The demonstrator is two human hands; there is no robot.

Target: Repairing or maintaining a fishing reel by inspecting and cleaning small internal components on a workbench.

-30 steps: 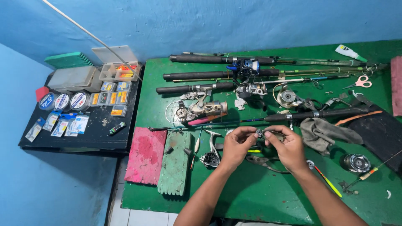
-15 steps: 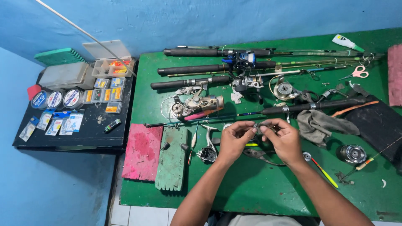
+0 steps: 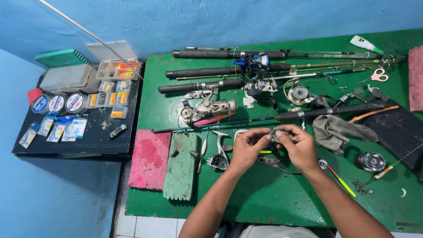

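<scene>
A small metal reel part [image 3: 276,133] is pinched between the fingertips of the left hand [image 3: 247,147] and right hand [image 3: 300,147], above the green table [image 3: 264,198] — apparently mid-fitting; fine, steady finger work seems called for next.

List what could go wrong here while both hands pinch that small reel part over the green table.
The small part sits only between the fingers of the left hand and right hand; dropped, it could vanish among the clutter on the green table. The right forearm could nudge the yellow float or spool.
</scene>
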